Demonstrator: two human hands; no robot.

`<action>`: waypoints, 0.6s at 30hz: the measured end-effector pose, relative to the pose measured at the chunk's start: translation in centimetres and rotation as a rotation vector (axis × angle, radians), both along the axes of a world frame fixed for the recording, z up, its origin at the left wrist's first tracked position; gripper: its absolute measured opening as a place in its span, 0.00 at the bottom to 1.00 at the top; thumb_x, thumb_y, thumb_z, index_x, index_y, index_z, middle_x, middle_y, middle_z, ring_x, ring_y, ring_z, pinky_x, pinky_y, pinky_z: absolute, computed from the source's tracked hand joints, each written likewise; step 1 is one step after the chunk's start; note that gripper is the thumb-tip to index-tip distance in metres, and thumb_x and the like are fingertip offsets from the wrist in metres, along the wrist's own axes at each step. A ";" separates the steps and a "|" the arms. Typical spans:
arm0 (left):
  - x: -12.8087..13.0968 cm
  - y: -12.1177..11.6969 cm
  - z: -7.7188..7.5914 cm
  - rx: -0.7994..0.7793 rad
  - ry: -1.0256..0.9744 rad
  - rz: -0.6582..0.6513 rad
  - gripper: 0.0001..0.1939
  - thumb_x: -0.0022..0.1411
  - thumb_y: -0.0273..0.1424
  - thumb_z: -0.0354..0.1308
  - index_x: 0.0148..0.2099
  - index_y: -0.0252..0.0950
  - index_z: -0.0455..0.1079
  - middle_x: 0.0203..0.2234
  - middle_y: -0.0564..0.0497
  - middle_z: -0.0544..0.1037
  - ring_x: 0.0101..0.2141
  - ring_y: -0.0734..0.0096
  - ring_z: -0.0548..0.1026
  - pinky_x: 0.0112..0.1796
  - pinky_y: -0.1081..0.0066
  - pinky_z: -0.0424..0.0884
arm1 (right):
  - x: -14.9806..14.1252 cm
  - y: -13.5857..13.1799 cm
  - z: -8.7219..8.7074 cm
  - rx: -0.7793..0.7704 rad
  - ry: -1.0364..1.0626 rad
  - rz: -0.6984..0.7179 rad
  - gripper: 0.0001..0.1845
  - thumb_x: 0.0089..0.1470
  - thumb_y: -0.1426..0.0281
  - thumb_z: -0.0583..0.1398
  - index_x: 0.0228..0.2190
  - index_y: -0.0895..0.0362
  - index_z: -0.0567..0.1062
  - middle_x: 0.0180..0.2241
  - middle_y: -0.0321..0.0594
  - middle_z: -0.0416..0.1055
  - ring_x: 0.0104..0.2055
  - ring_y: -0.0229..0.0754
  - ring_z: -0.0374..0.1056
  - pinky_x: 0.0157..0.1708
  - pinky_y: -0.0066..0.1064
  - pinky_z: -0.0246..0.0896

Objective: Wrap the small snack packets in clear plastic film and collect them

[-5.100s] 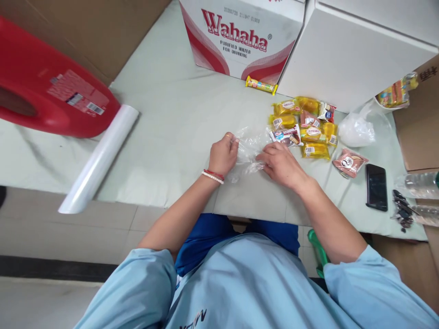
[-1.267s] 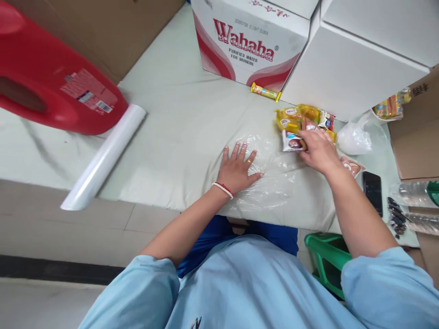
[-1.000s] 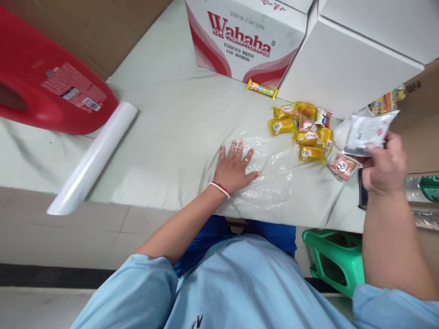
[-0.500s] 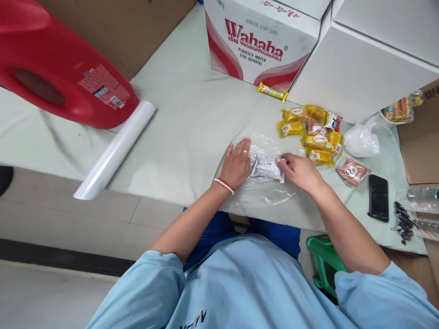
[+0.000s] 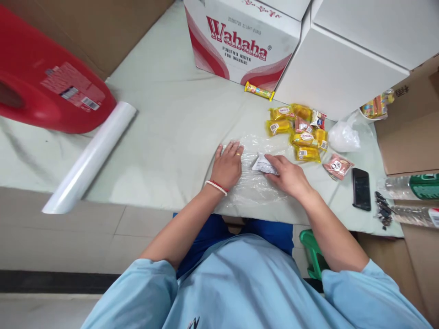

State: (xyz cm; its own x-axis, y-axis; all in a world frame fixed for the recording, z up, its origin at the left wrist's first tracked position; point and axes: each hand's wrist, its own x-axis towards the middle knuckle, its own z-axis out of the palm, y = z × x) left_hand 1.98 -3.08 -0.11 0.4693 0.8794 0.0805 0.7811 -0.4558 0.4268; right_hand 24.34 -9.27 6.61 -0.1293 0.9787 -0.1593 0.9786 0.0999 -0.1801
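Note:
A sheet of clear plastic film (image 5: 255, 194) lies wrinkled on the cloth-covered table near its front edge. My left hand (image 5: 227, 165) rests flat on the film's left side, fingers stretched out, holding nothing. Over the middle of the film, my right hand (image 5: 287, 176) grips a small white printed snack packet (image 5: 263, 164) between thumb and fingers. The packet's right part is hidden under the fingers. Just beyond my right hand sits a cluster of yellow-wrapped snacks (image 5: 303, 138), with a pinkish-brown packet (image 5: 338, 166) to its right.
A white film roll (image 5: 91, 157) and a red jug (image 5: 58, 87) stand left. Behind are a Wahaha carton (image 5: 240, 45) and a yellow snack stick (image 5: 259, 91). At right are a plastic bag (image 5: 344, 136), phone (image 5: 361, 189) and bottles (image 5: 414, 214). A green stool (image 5: 313, 253) is below.
My right hand has closed further over the white packet, and its near end now looks raised or tilted. My left hand stays flat on the film. The camera view has shifted right.

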 end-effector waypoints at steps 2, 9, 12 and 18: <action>0.0 0.0 0.0 -0.002 -0.001 -0.002 0.29 0.75 0.27 0.39 0.72 0.35 0.64 0.74 0.42 0.63 0.75 0.54 0.58 0.73 0.42 0.49 | 0.8 0.0 0.5 0.082 0.095 -0.017 0.34 0.65 0.61 0.63 0.69 0.50 0.68 0.60 0.48 0.74 0.58 0.57 0.75 0.52 0.45 0.75; -0.6 1.0 -0.7 -0.040 -0.130 0.031 0.29 0.73 0.25 0.41 0.71 0.33 0.64 0.73 0.40 0.64 0.74 0.55 0.60 0.73 0.43 0.52 | -1.4 0.8 0.6 0.052 0.223 0.153 0.36 0.65 0.61 0.64 0.71 0.48 0.65 0.65 0.45 0.69 0.62 0.54 0.72 0.59 0.45 0.73; -1.2 1.5 -1.1 -0.063 -0.234 0.073 0.29 0.73 0.25 0.39 0.71 0.30 0.64 0.73 0.39 0.65 0.73 0.60 0.61 0.73 0.49 0.55 | -2.6 0.4 -0.8 -0.073 0.157 0.170 0.38 0.67 0.57 0.62 0.73 0.49 0.61 0.71 0.48 0.61 0.62 0.57 0.72 0.54 0.47 0.77; -0.6 1.2 -0.4 -0.065 -0.196 0.083 0.27 0.79 0.37 0.39 0.71 0.35 0.66 0.71 0.42 0.68 0.72 0.58 0.63 0.74 0.46 0.51 | -3.2 -0.8 -2.4 -0.035 0.187 0.118 0.30 0.73 0.60 0.51 0.73 0.47 0.62 0.72 0.47 0.59 0.66 0.56 0.69 0.55 0.48 0.77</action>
State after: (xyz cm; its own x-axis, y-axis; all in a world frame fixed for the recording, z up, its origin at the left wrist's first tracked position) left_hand 1.33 -1.89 -0.47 0.3763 0.9206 0.1047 0.7139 -0.3601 0.6005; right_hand 21.19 -10.07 4.22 -0.2734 0.9492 -0.1558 0.9096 0.2024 -0.3628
